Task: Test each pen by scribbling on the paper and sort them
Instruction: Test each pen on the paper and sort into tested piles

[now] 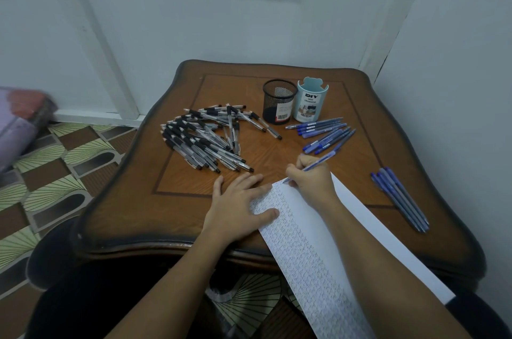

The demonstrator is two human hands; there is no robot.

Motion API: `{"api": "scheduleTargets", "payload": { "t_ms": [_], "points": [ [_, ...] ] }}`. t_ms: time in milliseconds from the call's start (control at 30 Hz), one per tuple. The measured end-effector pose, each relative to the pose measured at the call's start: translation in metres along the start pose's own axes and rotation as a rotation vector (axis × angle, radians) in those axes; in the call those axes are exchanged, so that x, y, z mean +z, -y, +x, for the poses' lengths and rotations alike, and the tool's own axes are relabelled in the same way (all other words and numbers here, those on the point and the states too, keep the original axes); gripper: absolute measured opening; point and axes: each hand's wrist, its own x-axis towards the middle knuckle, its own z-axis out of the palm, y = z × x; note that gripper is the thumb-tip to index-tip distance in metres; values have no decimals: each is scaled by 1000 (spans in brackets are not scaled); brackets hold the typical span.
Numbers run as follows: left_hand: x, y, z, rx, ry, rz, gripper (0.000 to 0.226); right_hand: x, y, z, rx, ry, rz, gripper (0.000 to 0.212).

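On the paper (pixel 310 228), the left hand (pixel 238 205) presses flat, fingers spread, while the right hand (pixel 310 175) grips a blue pen (pixel 318 162).

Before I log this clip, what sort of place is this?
Probably a room in a home: a carved brown wooden table sits in a corner of pale painted walls, on patterned green-and-brown flooring, with a soft purple bundle lying on the floor nearby.

Hiding the middle of the blue pen (pixel 324 159) in the right hand (pixel 311 179). Covering part of the paper (pixel 304 244) under the left hand (pixel 238 203) and right forearm; cutting it off at the bottom edge. Blurring a purple-and-red bundle (pixel 22 117) far to the left hand's left. Leaving scribbles (pixel 288 216) and barcode labels (pixel 282 116) beyond the right hand too small to read.
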Motion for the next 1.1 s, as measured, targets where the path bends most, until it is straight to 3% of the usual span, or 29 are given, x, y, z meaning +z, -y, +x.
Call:
{"api": "scheduleTargets", "payload": {
  "t_ms": [700, 800, 967, 1033, 1100],
  "points": [
    [1, 1, 1, 3, -1, 16, 82, 2, -1, 1, -8, -10, -15, 34],
    [1, 1, 1, 6, -2, 16, 83, 0, 1, 3, 47, -87, 103, 32],
    [1, 2, 1, 7, 4, 8, 84, -11, 17, 6, 267, -127, 387, 60],
    [2, 2, 1, 4, 5, 17, 84, -18, 18, 9, 275, -111, 432, 58],
    [2, 2, 1, 4, 8, 15, 85, -28, 22, 11, 195, -94, 385, 43]
  ]
}}
